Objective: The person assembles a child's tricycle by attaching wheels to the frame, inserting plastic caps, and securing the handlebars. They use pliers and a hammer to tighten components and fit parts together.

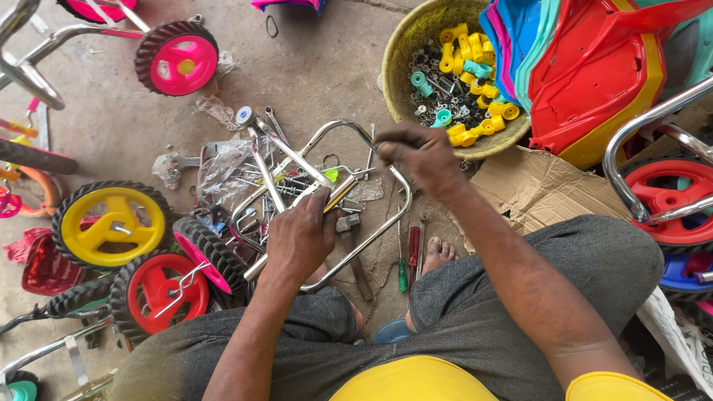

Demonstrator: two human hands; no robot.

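Observation:
My left hand [301, 234] grips the near side of a bent chrome tube frame [338, 130] that lies over the concrete floor in front of my crossed legs. My right hand [420, 152] pinches the far right bend of the same frame, fingers closed on the tube or on a small part there; I cannot tell which. Under the frame lie loose spanners, bolts and a clear plastic bag [223, 167]. A hammer [355, 252] and two screwdrivers, one red [414, 249] and one green [402, 273], rest by my bare foot [437, 252].
A round basket [405, 44] holds yellow and teal plastic fittings with bolts. Stacked coloured plastic seats [594, 67] and cardboard [542, 189] lie right. Small wheels sit left: yellow [111, 223], red [160, 293], pink [177, 59]. Another red wheel [668, 197] with chrome tubing is far right.

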